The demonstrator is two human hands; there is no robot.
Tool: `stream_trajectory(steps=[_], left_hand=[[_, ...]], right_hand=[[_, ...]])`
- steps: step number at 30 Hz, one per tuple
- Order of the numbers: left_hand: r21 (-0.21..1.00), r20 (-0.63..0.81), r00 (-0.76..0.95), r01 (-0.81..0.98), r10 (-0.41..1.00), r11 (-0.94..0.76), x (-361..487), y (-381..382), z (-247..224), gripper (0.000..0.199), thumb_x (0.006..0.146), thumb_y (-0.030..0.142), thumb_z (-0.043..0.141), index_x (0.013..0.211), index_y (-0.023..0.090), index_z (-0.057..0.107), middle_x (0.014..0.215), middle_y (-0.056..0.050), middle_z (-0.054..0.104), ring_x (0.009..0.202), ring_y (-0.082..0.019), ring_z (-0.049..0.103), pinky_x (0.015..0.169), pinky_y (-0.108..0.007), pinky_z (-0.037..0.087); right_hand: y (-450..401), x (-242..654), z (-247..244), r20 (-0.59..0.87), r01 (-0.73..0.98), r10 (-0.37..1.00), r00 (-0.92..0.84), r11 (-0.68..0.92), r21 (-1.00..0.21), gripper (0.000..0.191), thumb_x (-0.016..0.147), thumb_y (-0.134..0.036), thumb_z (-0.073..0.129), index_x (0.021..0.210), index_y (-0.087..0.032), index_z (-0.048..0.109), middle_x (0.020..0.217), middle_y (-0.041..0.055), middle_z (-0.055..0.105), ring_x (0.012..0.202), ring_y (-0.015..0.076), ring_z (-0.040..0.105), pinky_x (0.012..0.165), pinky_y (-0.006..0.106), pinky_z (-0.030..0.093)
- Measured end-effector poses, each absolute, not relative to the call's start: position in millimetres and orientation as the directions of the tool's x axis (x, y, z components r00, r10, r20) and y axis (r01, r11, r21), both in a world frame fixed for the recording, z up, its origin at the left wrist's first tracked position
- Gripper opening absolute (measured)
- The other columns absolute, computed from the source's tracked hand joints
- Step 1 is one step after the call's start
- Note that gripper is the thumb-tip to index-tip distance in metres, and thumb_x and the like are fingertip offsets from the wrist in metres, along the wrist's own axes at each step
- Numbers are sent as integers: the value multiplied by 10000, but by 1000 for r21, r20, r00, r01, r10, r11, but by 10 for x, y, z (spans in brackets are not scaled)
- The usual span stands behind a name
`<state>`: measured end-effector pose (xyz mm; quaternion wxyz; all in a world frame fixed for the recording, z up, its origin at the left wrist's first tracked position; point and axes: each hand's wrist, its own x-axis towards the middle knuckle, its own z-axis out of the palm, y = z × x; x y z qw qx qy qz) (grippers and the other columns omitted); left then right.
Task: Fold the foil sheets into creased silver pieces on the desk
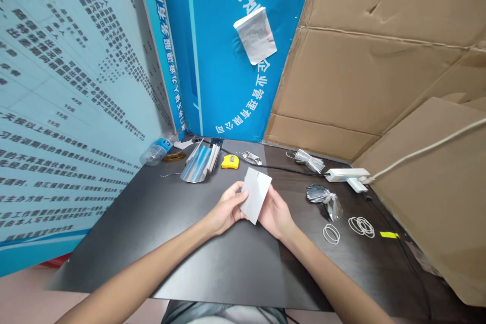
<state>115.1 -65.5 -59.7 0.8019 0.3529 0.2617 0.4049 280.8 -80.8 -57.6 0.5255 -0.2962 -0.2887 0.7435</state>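
Note:
A light grey rectangular sheet (255, 197), like a card, is held tilted above the middle of the dark table. My left hand (228, 210) grips its left edge, thumb on the front face and the other fingers partly hidden behind. At the right edge, my right hand (278, 212) supports the same sheet; most of its fingers are hidden behind it. A yellow tape measure (230, 162) lies just beyond my hands, with a small shiny metallic piece (252, 158) beside it.
At the back left are a plastic bottle (157, 150) and rolled silvery sheets (198, 163). Bundled silver strips (309, 161), a second silver bundle (325, 200), a white power strip (347, 175), and white rubber bands (331, 234) occupy the right. Cardboard (379, 61) and blue panels (224, 86) enclose the table (182, 258).

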Motion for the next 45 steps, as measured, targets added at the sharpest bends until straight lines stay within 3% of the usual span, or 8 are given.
stream_trajectory(steps=[4, 8, 16, 20, 25, 28, 33, 45], left_hand=[[800, -128, 538, -440, 833, 407, 1178, -666, -634, 548, 825, 531, 898, 1144, 220, 578, 836, 19, 652, 628, -106, 650, 530, -194, 597], [906, -74, 486, -332, 871, 263, 1253, -712, -675, 540, 911, 608, 776, 1205, 187, 611, 877, -20, 692, 712, -134, 672, 582, -194, 543], [972, 156, 341, 111, 927, -205, 1143, -758, -603, 584, 1101, 591, 357, 981, 173, 748, 917, -55, 754, 883, -209, 666, 839, -304, 506], [888, 332, 226, 253, 916, -384, 1028, -687, -481, 359, 1010, 527, 623, 1172, 217, 705, 1215, -92, 744, 1165, -260, 664, 1028, -363, 483], [930, 315, 277, 102, 908, -354, 1061, -664, -408, 261, 939, 401, 758, 1141, 239, 724, 1297, -87, 717, 1245, -248, 649, 1034, -350, 486], [958, 283, 238, -115, 929, -262, 1093, -654, -429, 204, 938, 403, 766, 974, 203, 756, 1248, -107, 717, 1240, -251, 650, 966, -326, 532], [939, 321, 187, -188, 928, -287, 1050, -619, -408, 218, 887, 391, 854, 899, 188, 774, 1007, -62, 722, 977, -183, 670, 861, -278, 531], [961, 252, 280, -183, 926, -206, 1007, -709, -380, 331, 892, 485, 841, 972, 170, 777, 943, -57, 744, 876, -168, 682, 855, -280, 561]], right_hand=[[-809, 2814, -671, -26, -525, 968, -249, -157, -836, 703, 673, -605, 954, 1257, -282, 731, 1269, 70, 763, 954, 228, 731, 783, 343, 623], [-793, 2785, -696, -65, -446, 986, -156, -129, -886, 692, 689, -595, 946, 1259, -276, 718, 1172, 57, 770, 679, 114, 630, 515, 219, 468], [-735, 2763, -644, -69, -324, 997, 36, -54, -945, 584, 694, -574, 938, 1094, -199, 738, 1177, 87, 771, 972, 185, 724, 854, 296, 575], [-725, 2850, -651, 7, -150, 999, 51, 15, -989, 489, 741, -549, 895, 1028, -190, 729, 1003, 52, 760, 840, 161, 685, 779, 286, 540], [-839, 2826, -638, 214, 161, 975, -68, 222, -962, 392, 882, -429, 759, 684, -193, 517, 791, 0, 648, 751, 128, 572, 715, 257, 458], [-912, 2810, -565, 246, 306, 961, -126, 273, -912, 356, 897, -401, 755, 705, -197, 535, 719, -28, 557, 684, 110, 495, 672, 251, 434], [-908, 2957, -402, 302, 128, 945, -123, 317, -940, 412, 894, -431, 803, 1264, -275, 709, 1264, 71, 712, 1135, 199, 693, 1009, 338, 573], [-951, 2952, -274, 192, -128, 981, 36, 195, -972, 269, 829, -465, 863, 897, -223, 768, 926, 44, 783, 847, 157, 729, 855, 310, 626]])
